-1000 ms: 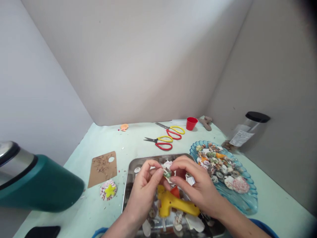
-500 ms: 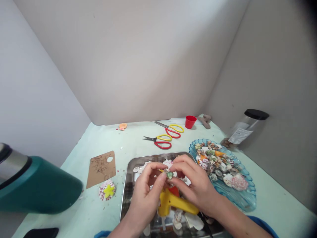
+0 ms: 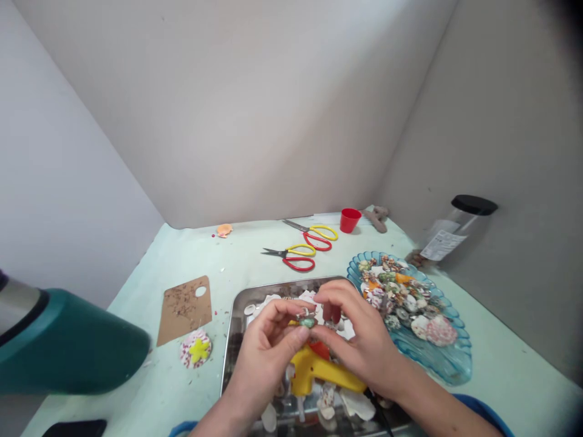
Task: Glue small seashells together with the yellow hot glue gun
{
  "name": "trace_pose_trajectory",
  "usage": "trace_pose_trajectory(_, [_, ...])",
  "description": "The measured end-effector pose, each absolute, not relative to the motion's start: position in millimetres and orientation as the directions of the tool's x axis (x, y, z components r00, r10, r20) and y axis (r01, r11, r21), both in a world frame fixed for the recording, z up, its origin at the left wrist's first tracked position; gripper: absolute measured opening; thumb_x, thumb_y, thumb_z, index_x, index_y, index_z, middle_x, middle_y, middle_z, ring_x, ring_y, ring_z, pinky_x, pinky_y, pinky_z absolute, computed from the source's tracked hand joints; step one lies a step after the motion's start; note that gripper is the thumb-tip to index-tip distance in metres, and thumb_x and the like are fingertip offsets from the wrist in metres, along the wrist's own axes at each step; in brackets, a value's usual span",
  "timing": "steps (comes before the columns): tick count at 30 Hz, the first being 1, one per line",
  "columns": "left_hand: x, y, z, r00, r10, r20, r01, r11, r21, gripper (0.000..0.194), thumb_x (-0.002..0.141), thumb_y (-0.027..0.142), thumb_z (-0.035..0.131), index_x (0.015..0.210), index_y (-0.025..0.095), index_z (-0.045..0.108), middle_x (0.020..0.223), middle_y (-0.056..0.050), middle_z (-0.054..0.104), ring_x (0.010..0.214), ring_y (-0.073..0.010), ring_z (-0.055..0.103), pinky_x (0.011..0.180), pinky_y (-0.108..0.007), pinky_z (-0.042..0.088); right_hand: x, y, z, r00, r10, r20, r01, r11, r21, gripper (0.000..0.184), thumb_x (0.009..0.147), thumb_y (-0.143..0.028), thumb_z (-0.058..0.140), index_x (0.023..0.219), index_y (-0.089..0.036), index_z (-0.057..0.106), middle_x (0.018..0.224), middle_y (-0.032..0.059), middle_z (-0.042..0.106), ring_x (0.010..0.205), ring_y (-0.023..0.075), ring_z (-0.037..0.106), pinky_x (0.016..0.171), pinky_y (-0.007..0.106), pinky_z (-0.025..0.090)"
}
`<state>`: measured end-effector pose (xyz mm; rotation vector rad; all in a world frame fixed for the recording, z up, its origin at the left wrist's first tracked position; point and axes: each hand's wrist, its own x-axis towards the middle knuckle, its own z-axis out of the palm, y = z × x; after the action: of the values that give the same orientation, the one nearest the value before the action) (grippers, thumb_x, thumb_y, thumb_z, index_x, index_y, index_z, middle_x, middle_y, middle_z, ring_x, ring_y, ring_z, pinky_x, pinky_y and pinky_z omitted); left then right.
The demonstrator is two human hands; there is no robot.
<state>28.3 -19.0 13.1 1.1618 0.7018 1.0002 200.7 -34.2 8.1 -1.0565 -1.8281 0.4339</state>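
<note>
My left hand and my right hand meet above a steel tray, and both pinch one small green shell between their fingertips. Under the hands, a yellow glue gun with an orange tip lies in the tray among white shell pieces. To the right, a blue glass dish is filled with several coloured shells.
Two red-and-yellow scissors and a red cup lie further back. A brown card and a decorated shell with a yellow star are on the left. A teal flask looms at the left edge, and a black-lidded jar leans at the right.
Both hands have stayed together on the small shell, turning it slightly between the fingertips. The view has shifted a little; nothing else on the table moved.
</note>
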Motion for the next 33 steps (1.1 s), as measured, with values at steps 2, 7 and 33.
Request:
trace_pose_trajectory(2, [27, -19, 12, 0.436, 0.898, 0.053, -0.297, 0.088, 0.951, 0.009, 0.082, 0.018, 0.064, 0.089, 0.020, 0.059, 0.107, -0.004, 0.060, 0.101, -0.0171, 0.057, 0.090, -0.028, 0.043, 201, -34, 10, -0.184, 0.830, 0.526, 0.421, 0.550, -0.721, 0.024, 0.082, -0.015, 0.061, 0.104, -0.020, 0.054, 0.101, 0.0053, 0.051, 0.075, 0.0146, 0.052, 0.065, 0.029, 0.047])
trace_pose_trajectory(7, [27, -19, 13, 0.493, 0.867, 0.075, -0.340, 0.113, 0.934, 0.009, 0.081, 0.017, 0.063, 0.089, 0.020, 0.060, 0.111, -0.004, 0.054, 0.102, -0.0199, 0.056, 0.088, -0.032, 0.045, 202, -34, 14, -0.231, 0.821, 0.522, 0.306, 0.570, -0.762, 0.020, 0.083, -0.011, 0.058, 0.101, -0.021, 0.057, 0.103, 0.0048, 0.050, 0.084, 0.0153, 0.053, 0.068, 0.029, 0.048])
trace_pose_trajectory(33, [30, -20, 11, 0.399, 0.917, -0.023, -0.290, 0.150, 0.945, 0.013, 0.080, 0.019, 0.066, 0.092, 0.018, 0.061, 0.092, -0.002, 0.061, 0.088, -0.0133, 0.055, 0.079, -0.023, 0.043, 200, -35, 0, -0.289, 0.720, 0.631, 0.535, 0.668, -0.517, 0.038, 0.081, -0.007, 0.055, 0.116, -0.021, 0.051, 0.106, 0.0085, 0.054, 0.095, 0.0208, 0.056, 0.081, 0.036, 0.049])
